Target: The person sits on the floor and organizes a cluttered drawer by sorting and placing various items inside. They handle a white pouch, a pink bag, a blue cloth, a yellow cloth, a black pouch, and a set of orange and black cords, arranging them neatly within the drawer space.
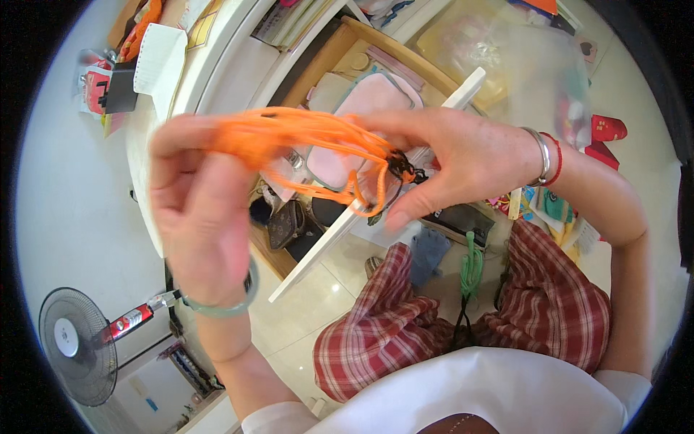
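A looped hank of bright orange cord (311, 134) is stretched between my two hands, above an open drawer. My left hand (206, 202), smeared by motion, has its fingers closed round the bunched left end. At the other end, my right hand (470, 152) grips the loops between thumb and fingers, next to a black knotted part (402, 166) of the cord. One orange loop hangs loose just below that part. Lower down, a hank of mint green cord (471, 267) with a black strap lies between my knees.
The wooden drawer (307, 76) has a white front (318, 262) and holds a pink pouch (369, 98) and a small dark bag (285, 228). A white desk (217, 79) stands at left, with a fan (76, 343) below. Clear plastic bags (538, 79) sit at upper right.
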A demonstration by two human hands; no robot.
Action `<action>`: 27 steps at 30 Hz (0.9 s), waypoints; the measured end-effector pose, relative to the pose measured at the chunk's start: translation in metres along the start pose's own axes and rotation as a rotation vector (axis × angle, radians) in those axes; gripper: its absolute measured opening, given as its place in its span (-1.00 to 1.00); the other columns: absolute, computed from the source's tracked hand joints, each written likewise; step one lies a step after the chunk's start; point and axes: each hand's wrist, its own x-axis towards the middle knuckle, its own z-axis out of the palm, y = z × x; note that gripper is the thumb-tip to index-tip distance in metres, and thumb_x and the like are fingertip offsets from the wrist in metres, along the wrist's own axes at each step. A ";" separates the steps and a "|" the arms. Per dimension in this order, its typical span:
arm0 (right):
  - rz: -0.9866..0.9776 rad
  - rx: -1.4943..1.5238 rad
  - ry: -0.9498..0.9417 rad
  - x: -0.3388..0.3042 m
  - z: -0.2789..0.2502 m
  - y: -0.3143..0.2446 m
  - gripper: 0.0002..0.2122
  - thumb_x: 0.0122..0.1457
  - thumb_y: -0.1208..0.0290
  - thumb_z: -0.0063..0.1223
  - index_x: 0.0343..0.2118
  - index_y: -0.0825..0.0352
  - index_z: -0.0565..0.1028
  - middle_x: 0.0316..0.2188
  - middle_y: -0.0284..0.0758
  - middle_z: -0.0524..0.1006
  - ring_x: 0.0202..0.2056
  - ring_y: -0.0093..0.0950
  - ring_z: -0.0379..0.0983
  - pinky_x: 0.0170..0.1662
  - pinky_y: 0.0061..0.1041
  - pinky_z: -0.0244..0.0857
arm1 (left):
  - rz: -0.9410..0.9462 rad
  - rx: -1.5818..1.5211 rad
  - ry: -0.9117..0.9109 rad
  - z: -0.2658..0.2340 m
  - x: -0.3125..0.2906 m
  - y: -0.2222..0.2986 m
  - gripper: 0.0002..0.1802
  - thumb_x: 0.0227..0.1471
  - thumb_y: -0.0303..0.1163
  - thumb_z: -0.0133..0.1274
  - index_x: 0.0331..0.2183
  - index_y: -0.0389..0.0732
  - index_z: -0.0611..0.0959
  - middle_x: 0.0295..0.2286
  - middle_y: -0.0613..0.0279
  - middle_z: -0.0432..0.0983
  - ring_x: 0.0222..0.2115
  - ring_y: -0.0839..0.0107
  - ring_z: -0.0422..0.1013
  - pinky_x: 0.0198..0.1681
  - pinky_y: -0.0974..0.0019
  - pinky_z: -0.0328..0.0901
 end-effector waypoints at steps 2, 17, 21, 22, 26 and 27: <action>0.400 0.162 -0.138 -0.014 -0.011 -0.003 -0.45 0.08 0.37 0.22 0.12 0.40 0.31 -0.22 -0.30 0.54 -0.26 -0.59 0.47 -0.20 -0.56 0.39 | 0.036 -0.032 0.108 -0.012 0.003 0.003 -0.75 0.08 -0.56 0.04 -0.14 -0.25 0.49 -0.23 0.19 0.50 -0.21 0.46 0.44 -0.15 0.35 0.37; -0.175 -0.808 0.371 -0.037 -0.012 -0.077 -0.59 0.20 0.41 0.02 0.10 0.40 0.33 -0.11 -0.21 0.49 -0.26 -0.50 0.44 -0.20 -0.55 0.39 | 0.123 -0.116 -0.358 0.062 0.025 -0.073 -0.31 -0.12 -0.35 0.30 0.05 -0.25 0.42 -0.14 0.19 0.45 -0.17 0.41 0.39 -0.07 0.29 0.31; -0.263 -0.757 0.430 -0.027 -0.022 -0.100 -0.53 0.18 0.39 0.06 0.13 0.39 0.29 -0.06 -0.18 0.46 -0.19 -0.45 0.43 -0.14 -0.51 0.40 | -0.296 -0.060 -0.569 0.066 0.035 -0.044 -0.64 0.20 -0.28 -0.02 -0.08 -0.35 0.50 -0.38 0.27 0.50 -0.47 0.57 0.42 -0.30 0.38 0.37; -0.282 -0.706 0.469 -0.020 -0.034 -0.106 -0.52 0.17 0.38 0.07 0.14 0.39 0.28 -0.05 -0.18 0.45 -0.17 -0.44 0.43 -0.12 -0.49 0.41 | -0.227 -0.019 -0.475 0.060 0.032 -0.045 -0.59 0.25 -0.16 -0.12 -0.12 -0.34 0.51 -0.54 0.43 0.33 -0.60 0.67 0.24 -0.47 0.46 0.31; -0.250 -0.322 0.446 -0.008 -0.058 -0.061 -0.41 0.13 0.27 0.12 0.19 0.38 0.22 0.01 -0.19 0.41 -0.08 -0.42 0.41 -0.02 -0.43 0.34 | -0.303 -0.168 -0.251 0.038 0.028 -0.016 -0.55 0.29 -0.13 -0.23 -0.14 -0.36 0.50 -0.63 0.48 0.07 -0.68 0.68 0.05 -0.65 0.56 0.07; -0.238 -0.195 0.389 -0.010 -0.057 -0.034 -0.34 0.11 0.18 0.14 0.21 0.38 0.19 0.04 -0.23 0.39 -0.04 -0.43 0.39 0.04 -0.41 0.27 | -0.375 -0.239 -0.281 0.030 0.031 -0.002 -0.55 0.30 -0.13 -0.24 -0.11 -0.35 0.49 -0.63 0.43 0.13 -0.68 0.63 0.12 -0.64 0.54 0.15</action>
